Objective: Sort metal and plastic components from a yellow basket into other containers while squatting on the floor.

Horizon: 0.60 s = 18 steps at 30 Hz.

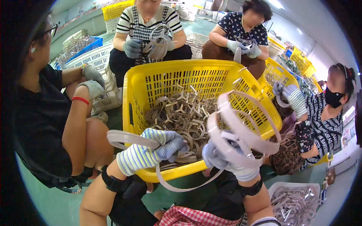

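Observation:
My left hand (154, 147), in a striped glove with grey fingertips, is closed on a pale grey-beige flat band (122, 136) whose end sticks out to the left. A thin loop of band (188, 189) hangs between my hands; I cannot tell which hand holds it. My right hand (230, 156), gloved alike, grips several wide ring-shaped bands (215, 132) that partly cover its fingers. Both hands are over the near edge of a yellow plastic basket (184, 64). Inside lies a heap of curved bands with shiny metal pieces (184, 109).
Co-workers in gloves sit around the basket: one person (45, 113) at left, two across, one (320, 120) at right. White crates (96, 56) stand at the left. A pale tray (277, 185) of similar parts is low at the right. Yellow baskets (298, 62) line the right back.

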Each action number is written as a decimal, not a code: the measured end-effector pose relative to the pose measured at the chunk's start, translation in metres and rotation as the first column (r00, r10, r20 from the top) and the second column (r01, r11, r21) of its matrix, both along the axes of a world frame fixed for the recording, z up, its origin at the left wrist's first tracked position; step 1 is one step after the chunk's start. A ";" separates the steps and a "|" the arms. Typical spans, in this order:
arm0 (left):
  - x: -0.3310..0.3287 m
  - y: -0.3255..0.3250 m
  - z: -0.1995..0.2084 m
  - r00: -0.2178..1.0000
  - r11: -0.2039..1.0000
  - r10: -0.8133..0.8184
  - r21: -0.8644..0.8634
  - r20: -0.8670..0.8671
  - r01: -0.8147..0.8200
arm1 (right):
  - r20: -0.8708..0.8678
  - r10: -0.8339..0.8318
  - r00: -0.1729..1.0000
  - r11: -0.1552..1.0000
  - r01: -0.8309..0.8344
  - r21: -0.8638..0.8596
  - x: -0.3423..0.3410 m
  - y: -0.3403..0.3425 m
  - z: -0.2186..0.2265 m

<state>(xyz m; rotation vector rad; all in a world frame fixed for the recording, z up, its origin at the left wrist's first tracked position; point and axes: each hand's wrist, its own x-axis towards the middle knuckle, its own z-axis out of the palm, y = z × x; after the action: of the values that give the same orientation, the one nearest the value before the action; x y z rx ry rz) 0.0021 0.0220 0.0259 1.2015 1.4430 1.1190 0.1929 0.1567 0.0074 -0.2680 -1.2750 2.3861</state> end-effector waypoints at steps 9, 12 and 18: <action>0.010 -0.006 -0.006 0.756 0.765 -0.635 0.007 -0.160 0.644 | -0.021 0.322 0.946 0.908 -0.302 0.290 0.002 0.034 -0.009; 0.030 -0.012 -0.046 0.751 0.655 -0.576 0.369 -0.322 0.660 | -0.058 0.388 0.920 0.902 -0.366 0.231 -0.003 0.030 -0.014; 0.022 -0.001 -0.025 0.542 0.546 -0.659 0.164 -0.522 0.821 | -0.035 0.317 0.948 0.864 -0.273 0.423 -0.018 0.008 -0.023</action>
<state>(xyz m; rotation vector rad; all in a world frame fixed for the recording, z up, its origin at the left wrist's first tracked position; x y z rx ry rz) 0.0241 0.0211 0.0006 2.1919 0.7518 0.5305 0.1746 0.1644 -0.0156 0.1941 -1.8380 2.2487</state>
